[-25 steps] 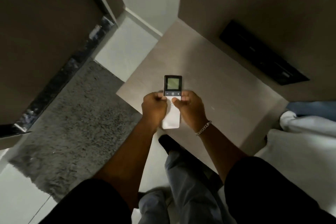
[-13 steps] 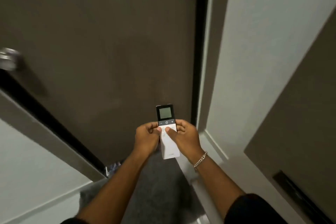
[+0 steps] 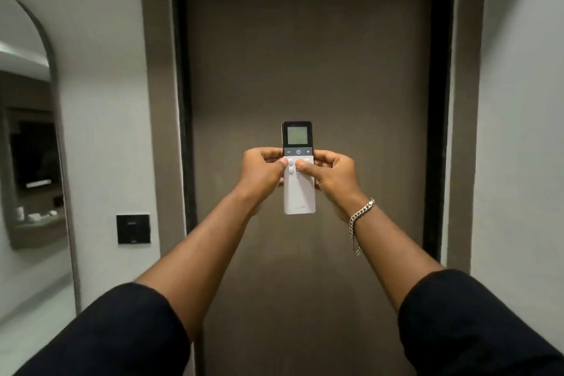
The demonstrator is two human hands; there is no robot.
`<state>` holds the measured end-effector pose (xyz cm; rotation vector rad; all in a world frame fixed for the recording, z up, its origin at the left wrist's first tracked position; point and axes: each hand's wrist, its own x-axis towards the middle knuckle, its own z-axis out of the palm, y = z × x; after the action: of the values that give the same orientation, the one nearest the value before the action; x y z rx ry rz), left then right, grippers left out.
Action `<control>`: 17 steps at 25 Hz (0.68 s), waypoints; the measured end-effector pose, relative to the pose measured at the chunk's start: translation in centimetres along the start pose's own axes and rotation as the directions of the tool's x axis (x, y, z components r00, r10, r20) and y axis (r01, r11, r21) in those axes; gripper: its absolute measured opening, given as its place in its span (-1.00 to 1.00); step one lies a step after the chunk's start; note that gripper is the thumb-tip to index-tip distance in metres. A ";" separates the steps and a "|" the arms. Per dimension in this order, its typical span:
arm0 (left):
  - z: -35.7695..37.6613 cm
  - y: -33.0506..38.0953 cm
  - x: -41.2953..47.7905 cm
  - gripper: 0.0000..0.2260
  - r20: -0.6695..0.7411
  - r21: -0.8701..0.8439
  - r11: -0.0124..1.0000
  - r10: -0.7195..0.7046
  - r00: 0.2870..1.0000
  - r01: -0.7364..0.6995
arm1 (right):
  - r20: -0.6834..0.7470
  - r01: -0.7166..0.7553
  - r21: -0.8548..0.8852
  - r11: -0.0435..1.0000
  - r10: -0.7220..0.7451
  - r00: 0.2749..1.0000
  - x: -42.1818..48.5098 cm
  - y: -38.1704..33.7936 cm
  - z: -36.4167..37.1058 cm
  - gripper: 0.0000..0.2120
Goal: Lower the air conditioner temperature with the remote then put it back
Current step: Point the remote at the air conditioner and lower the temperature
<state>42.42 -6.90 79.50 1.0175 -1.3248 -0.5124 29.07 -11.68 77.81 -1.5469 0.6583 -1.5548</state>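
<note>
Facing the person now is a tall dark brown door (image 3: 308,70) in a thick taupe frame, set between pale walls; a moment ago the view fell on the floor and a grey rug, so the head has come up while the grip on the remote stayed much the same. Held up in front of the door's middle is the slim white remote with a black top and grey screen (image 3: 298,168), upright, screen end uppermost. The left hand (image 3: 262,172) wraps its left edge and the right hand (image 3: 331,175), with a silver chain bracelet (image 3: 360,214) at the wrist, wraps its right edge; the fingers of both are clenched on it, thumbs resting on the white buttons just below the dark minus, power and plus strip. Left of the door, low on the wall, sits a small black switch plate (image 3: 133,229). No air conditioner is visible, and the screen is too dim to read. I'd say the raised aim means the temperature press is in hand, with the return of the remote still to come.
</note>
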 end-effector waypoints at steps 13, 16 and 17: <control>-4.6 10.8 2.7 -0.75 -0.044 0.072 0.955 0.291 0.956 -0.287 | 0.071 0.245 0.080 0.966 -0.251 0.966 3.3 -11.5 3.8 -0.64; -4.7 11.4 2.8 -0.74 -0.042 0.063 0.947 0.317 0.948 -0.314 | 0.072 0.260 0.079 0.962 -0.265 0.961 3.5 -12.1 3.6 -0.61; -4.6 11.6 2.8 -0.73 -0.043 0.056 0.946 0.322 0.946 -0.320 | 0.072 0.265 0.082 0.961 -0.271 0.960 3.5 -12.2 3.5 -0.61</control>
<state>44.76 -1.93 91.03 0.8255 -1.4287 -0.2063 30.54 -7.55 90.26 -1.6895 0.3524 -1.6822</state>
